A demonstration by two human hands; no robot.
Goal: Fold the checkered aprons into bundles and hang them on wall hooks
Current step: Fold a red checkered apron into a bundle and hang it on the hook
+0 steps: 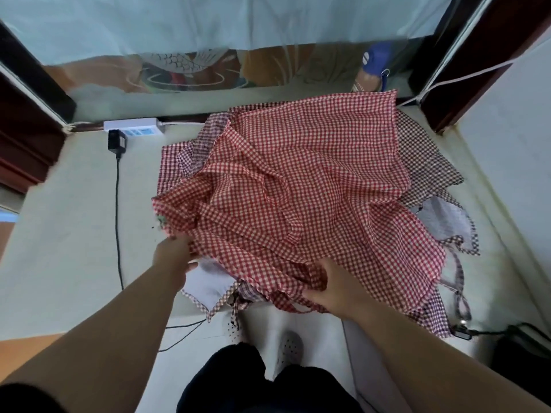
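Your left hand (176, 254) was clenched on the left edge of the red checkered apron (298, 180); the fingertips were buried in the fold and only the thumb showed clear. Your right hand (334, 289) was curled round a bunched strip at the apron's near hem, knuckles up. Both arms were reaching in from the near side, hands well apart.

The red apron lay spread and rumpled on top of the pile on the pale counter (74, 234), its near edge hanging over the counter lip. Under it:
- brown checkered apron (423, 162), sticking out on the right
- purple checkered apron (190, 150), peeking out at the far left
- a white-lined piece (208, 284) between your hands, and loose ties (459, 287) trailing off right

On the left of the pile were a white power strip (134, 129) with a black adapter (116, 140) plugged in. Its cable (117, 219) ran down the counter, near your left hand but not touching the cloth.
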